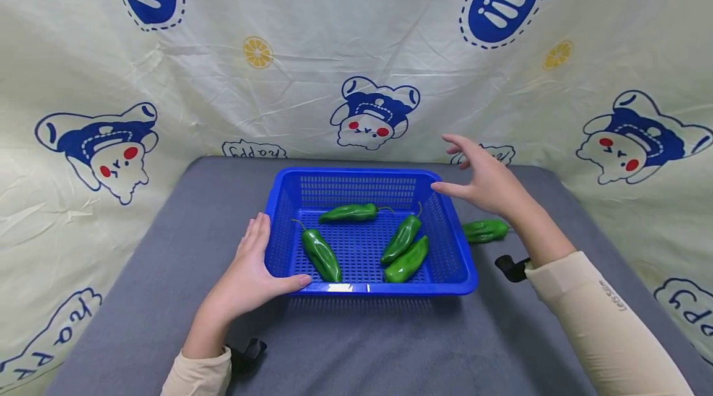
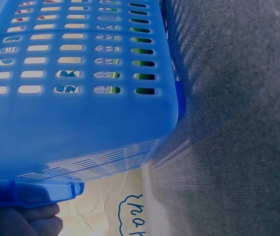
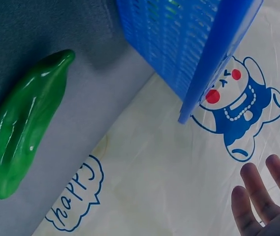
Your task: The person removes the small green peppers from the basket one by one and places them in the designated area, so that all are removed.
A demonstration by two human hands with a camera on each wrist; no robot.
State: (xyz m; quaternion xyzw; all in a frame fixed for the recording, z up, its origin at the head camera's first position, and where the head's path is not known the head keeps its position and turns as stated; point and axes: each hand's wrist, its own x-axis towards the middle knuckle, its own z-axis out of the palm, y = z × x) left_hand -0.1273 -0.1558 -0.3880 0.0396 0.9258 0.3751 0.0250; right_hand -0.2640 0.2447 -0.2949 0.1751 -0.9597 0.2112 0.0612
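A blue plastic basket (image 1: 364, 289) with slotted walls holds several green peppers (image 1: 348, 213). At its near left corner, my left hand (image 1: 250, 272) has its fingers along the outside of the left rim, the thumb laid on the front rim. In the left wrist view its fingertips (image 2: 46, 226) show right beside the rim. Above the basket's right rim is my right hand (image 1: 484, 182), fingers spread and holding nothing. Another green pepper (image 1: 486, 231) lies on the grey cloth outside the basket's right side, below the right hand; the right wrist view shows this pepper (image 3: 27, 128) large.
The grey cloth-covered table (image 1: 211, 198) extends around the basket. Behind it hangs a pale curtain (image 1: 211, 93) printed with blue cartoon bears. Black wrist mounts show at both sleeves (image 1: 590, 303).
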